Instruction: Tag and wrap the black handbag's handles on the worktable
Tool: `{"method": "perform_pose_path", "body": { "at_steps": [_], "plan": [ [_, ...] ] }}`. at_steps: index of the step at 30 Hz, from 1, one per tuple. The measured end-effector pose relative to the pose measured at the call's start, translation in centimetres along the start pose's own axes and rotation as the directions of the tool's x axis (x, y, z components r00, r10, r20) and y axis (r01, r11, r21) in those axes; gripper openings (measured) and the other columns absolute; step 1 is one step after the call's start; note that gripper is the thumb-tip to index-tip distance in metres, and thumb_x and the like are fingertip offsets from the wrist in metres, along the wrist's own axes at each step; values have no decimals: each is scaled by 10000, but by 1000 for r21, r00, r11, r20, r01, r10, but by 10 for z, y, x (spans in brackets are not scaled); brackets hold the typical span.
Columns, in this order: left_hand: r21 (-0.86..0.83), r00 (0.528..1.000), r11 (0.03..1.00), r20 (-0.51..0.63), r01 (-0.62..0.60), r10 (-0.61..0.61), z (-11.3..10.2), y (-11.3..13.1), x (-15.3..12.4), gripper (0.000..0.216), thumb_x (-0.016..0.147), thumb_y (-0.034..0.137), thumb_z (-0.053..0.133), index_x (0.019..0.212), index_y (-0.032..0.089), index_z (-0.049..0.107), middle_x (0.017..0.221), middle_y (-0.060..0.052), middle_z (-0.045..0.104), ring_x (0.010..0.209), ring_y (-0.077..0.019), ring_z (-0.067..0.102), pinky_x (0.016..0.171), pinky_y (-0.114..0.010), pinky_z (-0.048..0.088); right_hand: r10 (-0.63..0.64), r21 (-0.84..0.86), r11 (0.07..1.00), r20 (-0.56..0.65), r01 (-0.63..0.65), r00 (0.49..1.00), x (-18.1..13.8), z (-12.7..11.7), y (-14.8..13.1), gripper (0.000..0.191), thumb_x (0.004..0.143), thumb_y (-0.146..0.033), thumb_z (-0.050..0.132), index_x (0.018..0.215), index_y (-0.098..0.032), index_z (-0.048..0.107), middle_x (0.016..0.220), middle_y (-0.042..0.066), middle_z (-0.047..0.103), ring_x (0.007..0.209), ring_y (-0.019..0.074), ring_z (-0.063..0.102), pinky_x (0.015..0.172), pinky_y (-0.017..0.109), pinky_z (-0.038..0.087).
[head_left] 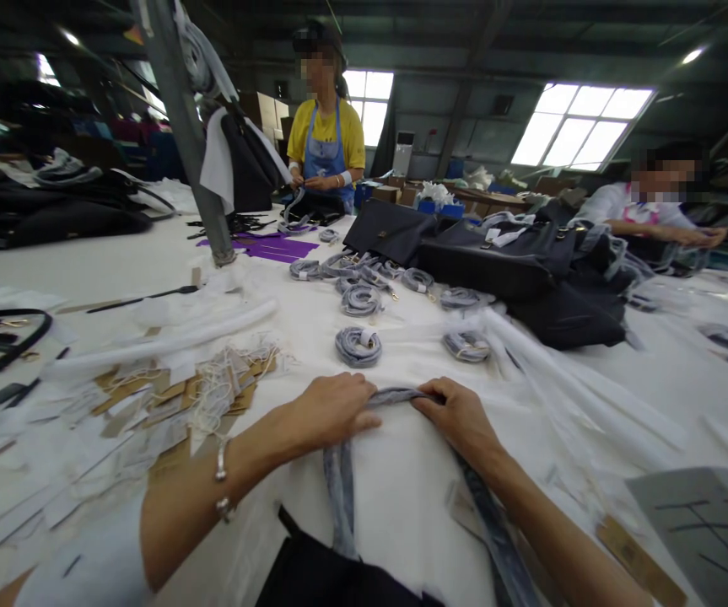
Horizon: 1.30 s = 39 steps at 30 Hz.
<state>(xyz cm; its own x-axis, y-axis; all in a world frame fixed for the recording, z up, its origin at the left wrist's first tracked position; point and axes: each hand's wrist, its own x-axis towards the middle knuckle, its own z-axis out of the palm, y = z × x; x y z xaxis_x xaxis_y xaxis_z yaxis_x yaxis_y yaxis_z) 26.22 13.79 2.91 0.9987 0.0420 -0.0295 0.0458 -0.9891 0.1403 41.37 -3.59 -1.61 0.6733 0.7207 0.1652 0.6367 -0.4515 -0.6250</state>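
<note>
A long bag strap [340, 497], wrapped in greyish see-through film, runs up from a black bag [351, 582] at the bottom edge and bends across between my hands. My left hand [335, 409] has its fingers closed round the strap at the left bend. At the right bend my right hand [455, 413] pinches the strap between thumb and fingers. From there the strap drops under my right forearm. Just beyond my hands lie a coiled, wrapped strap [358, 346] and a second coil [466, 346].
Several coiled straps [361, 299] lie farther back, beside stacked black bags [490, 261]. Cardboard tags with strings [212, 396] are heaped at left, near a slanted metal post [186, 126]. A marked grey sheet [705, 531] lies at right. Two people [326, 143] work across the table.
</note>
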Motion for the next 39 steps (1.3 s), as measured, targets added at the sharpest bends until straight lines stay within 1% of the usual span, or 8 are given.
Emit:
{"method": "perform_pose_path", "body": {
  "at_steps": [5,11,18,21,25,28,31,39],
  "plan": [
    [5,944,995,-319,96,-89,-23,-31,44,355,926,141,348,1192,238,562,1209,-49,587,1122,-187,526,936,-296,425,45,108,993,7,-45,999,2,0,5,165,733,-340,614,793,-218,709,767,9,666,741,189,593,696,294,421],
    [88,978,976,-85,197,-190,-16,-57,92,234,824,164,505,1001,190,656,1015,-98,684,960,-226,625,812,-314,475,80,123,989,2,-80,997,1,0,1,177,720,-351,621,775,-212,715,741,9,660,717,185,590,666,289,420],
    [60,932,946,-204,318,-300,-28,-63,74,220,763,287,548,920,163,641,939,-112,684,922,-270,627,824,-368,451,105,124,987,-6,-103,994,1,1,0,173,715,-336,630,779,-205,723,768,19,673,733,183,599,673,282,421],
    [-249,890,928,-298,276,-344,-44,-53,52,260,746,386,560,885,174,618,892,-45,660,837,-210,610,750,-301,460,104,131,986,-13,-101,995,2,1,0,158,715,-325,637,777,-205,720,768,14,671,729,178,595,673,277,417],
    [-456,985,887,-112,69,-134,-45,-10,25,269,753,428,539,814,174,607,799,-7,618,742,-174,582,665,-270,463,77,125,989,-15,-74,997,2,0,0,128,716,-303,648,742,-196,714,743,12,666,724,180,592,673,277,414],
    [-207,995,977,-78,41,-59,-23,29,20,178,670,316,606,776,173,614,931,-61,617,885,-232,576,784,-337,477,49,149,988,-17,-46,999,1,0,1,114,711,-284,656,746,-193,715,731,11,663,711,176,594,668,274,420],
    [0,989,994,-99,110,-110,2,51,26,221,706,258,574,889,143,620,1008,-118,604,962,-271,563,836,-390,482,41,171,985,-19,-38,999,1,0,4,127,726,-283,647,778,-194,722,751,16,671,724,175,604,695,280,432],
    [68,979,982,-113,176,-167,13,57,38,174,810,204,518,946,122,590,948,-124,606,923,-273,593,788,-396,510,-46,154,988,236,9,971,7,-21,4,357,863,-462,506,760,-201,726,768,21,672,753,188,599,689,290,424]
  ]
}}
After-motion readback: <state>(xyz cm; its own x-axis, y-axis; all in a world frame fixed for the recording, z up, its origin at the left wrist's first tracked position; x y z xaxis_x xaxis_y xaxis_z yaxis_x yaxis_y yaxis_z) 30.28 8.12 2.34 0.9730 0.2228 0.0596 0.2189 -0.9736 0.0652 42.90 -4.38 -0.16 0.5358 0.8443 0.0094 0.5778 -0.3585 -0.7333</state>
